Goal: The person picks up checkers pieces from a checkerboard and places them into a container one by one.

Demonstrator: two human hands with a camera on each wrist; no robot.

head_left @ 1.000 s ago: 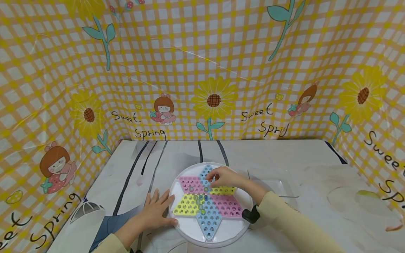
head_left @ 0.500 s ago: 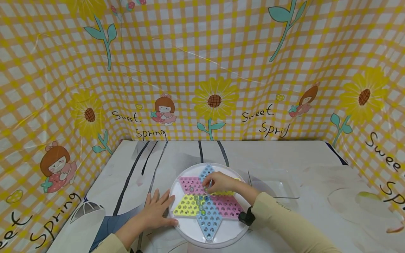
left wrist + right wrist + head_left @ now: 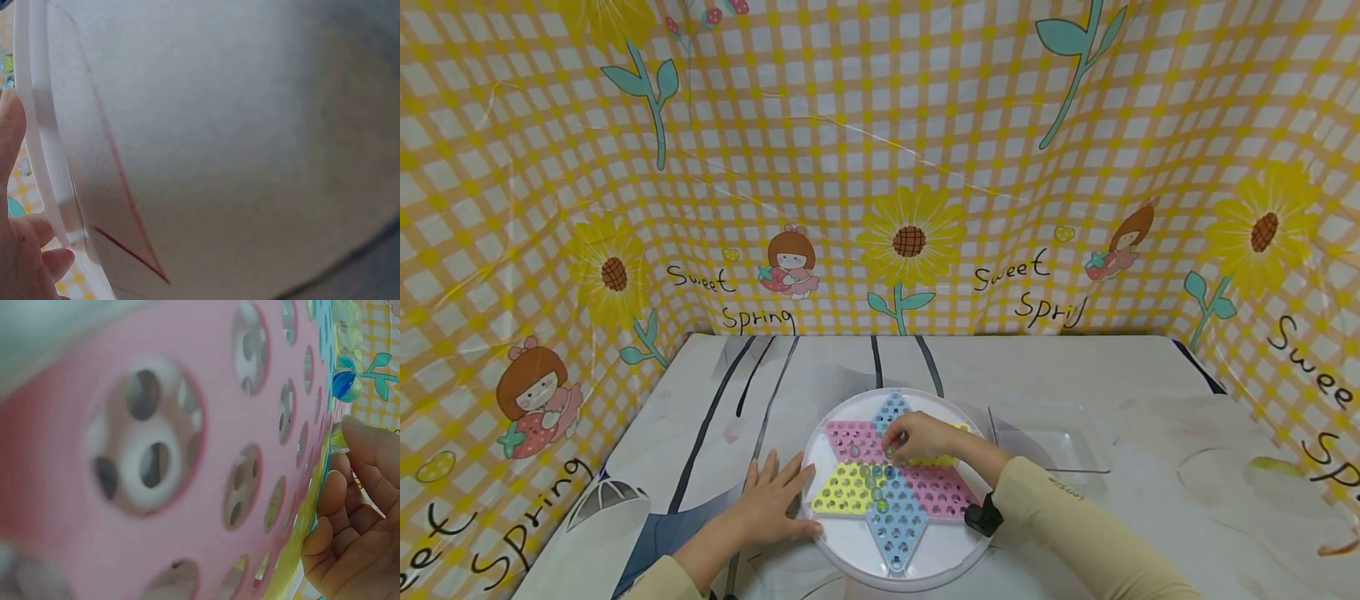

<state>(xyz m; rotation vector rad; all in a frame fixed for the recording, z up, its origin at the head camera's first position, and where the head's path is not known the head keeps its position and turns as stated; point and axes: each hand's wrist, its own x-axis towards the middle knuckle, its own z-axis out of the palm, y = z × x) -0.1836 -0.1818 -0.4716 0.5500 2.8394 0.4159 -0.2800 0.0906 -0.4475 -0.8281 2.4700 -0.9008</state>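
A round white Chinese checkers board (image 3: 842,546) carries a six-pointed star in pink, yellow and blue, pierced with holes. My right hand (image 3: 919,437) is over the star's far half, its thumb and index finger pinching a yellow-green marble (image 3: 337,437) at the board's surface in the right wrist view. Whether that marble is seated in a hole cannot be told. Several clear marbles (image 3: 882,505) sit in a bent row near the star's middle, and a lone marble (image 3: 854,451) lies in the pink left point. With fingers spread, my left hand (image 3: 767,504) rests against the board's left rim.
Right of the board stands a clear plastic tray (image 3: 1063,442), partly behind my right forearm. A white object with a grey patterned opening (image 3: 606,500) is at the table's left front. Yellow checked cloth (image 3: 910,150) with sunflowers walls in the back and sides.
My right hand has come slightly nearer and lower, from the blue far point to the board's middle, now hiding the marble there. The left hand stays put.
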